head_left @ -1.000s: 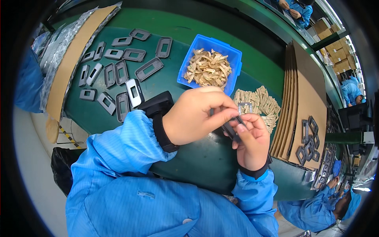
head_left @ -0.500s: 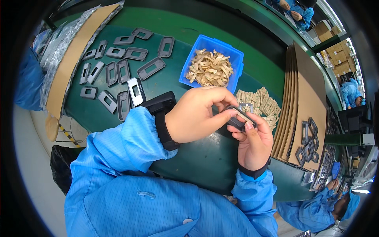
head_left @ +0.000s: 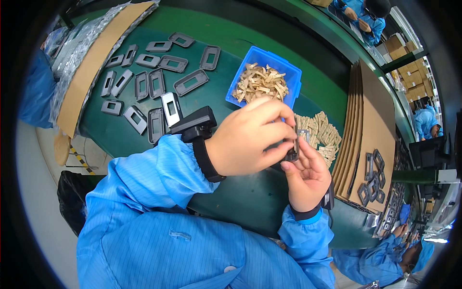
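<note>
Over the table, to the right of its middle, both my hands meet around a small dark plastic frame (head_left: 291, 154). My left hand (head_left: 252, 137) reaches across from the left, back upward, its fingers curled down onto the frame. From below, my right hand (head_left: 308, 178) holds the frame's right side between thumb and fingers. The fingers hide much of the frame. Just beyond my hands stands a blue plastic bin (head_left: 294, 79) filled with crumpled tan paper strips (head_left: 262, 82). Flat tan strips (head_left: 320, 132) lie in a pile beside my right hand.
Several grey and black plastic frames (head_left: 191, 83) are spread over the green table (head_left: 231, 202) at the left. Cardboard sheets (head_left: 373, 120) stand at the right, with dark frames (head_left: 373, 178) near them. Bubble wrap (head_left: 91, 48) lines the left edge. Co-workers (head_left: 380, 262) in blue sit nearby.
The frame in my hands has turned from slanted to nearly upright. My left hand's fingers have moved over it and cover more of it. The view has shifted slightly.
</note>
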Available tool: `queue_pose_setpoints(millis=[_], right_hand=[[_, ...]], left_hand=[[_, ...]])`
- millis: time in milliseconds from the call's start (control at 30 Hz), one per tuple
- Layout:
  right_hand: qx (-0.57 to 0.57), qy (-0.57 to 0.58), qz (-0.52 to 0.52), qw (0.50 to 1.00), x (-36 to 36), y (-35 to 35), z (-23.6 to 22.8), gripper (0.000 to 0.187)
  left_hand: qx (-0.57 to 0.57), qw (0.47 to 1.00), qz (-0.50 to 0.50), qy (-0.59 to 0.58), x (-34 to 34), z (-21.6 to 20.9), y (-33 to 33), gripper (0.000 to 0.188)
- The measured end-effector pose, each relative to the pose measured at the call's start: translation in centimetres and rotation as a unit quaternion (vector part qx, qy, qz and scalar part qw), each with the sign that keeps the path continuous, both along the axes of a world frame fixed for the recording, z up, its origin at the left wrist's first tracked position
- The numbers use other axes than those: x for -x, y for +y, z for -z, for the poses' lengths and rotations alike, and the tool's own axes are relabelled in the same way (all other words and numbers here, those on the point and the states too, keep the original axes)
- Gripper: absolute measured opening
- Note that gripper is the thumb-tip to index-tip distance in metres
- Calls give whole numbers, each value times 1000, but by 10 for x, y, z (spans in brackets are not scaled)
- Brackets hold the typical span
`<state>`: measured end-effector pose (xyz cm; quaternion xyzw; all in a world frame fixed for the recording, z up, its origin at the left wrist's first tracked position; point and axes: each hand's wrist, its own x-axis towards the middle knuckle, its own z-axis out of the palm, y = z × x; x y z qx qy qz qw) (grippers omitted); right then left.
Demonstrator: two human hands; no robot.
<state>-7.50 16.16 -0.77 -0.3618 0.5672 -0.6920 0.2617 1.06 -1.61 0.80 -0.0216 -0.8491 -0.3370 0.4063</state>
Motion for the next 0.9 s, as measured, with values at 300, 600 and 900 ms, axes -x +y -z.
queue_pose_setpoints(millis=[300, 600, 900], right_hand=[[-8, 103, 53, 993, 5, -2, 7, 54], [-39, 304, 113, 945, 6, -2, 12, 52], [-10, 182, 65, 981, 5, -4, 12, 47]], left_hand=[[27, 996, 84, 23, -1, 5, 1, 21], [-4, 996, 86, 20, 1, 11, 4, 15], [-6, 997, 68, 27, 0, 7, 4, 17]])
